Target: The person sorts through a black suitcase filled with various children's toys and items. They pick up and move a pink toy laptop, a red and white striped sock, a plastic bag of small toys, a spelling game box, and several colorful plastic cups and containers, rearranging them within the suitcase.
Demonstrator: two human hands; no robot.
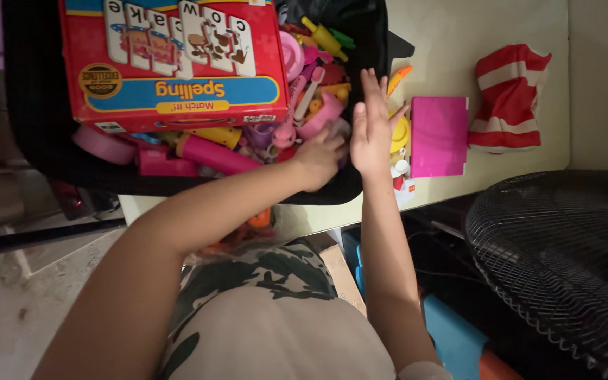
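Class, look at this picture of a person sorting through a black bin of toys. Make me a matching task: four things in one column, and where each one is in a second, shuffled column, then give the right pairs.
Things
1. red puzzle box
2. pink flat box
3. red-and-white striped cloth
4. black fan grille

Places
A. bottom right, below the table edge
B. on the table, far right
C. lying on top of the toys in the black bin
D. on the table, just right of the right hand

Pairs: 1-C, 2-D, 3-B, 4-A
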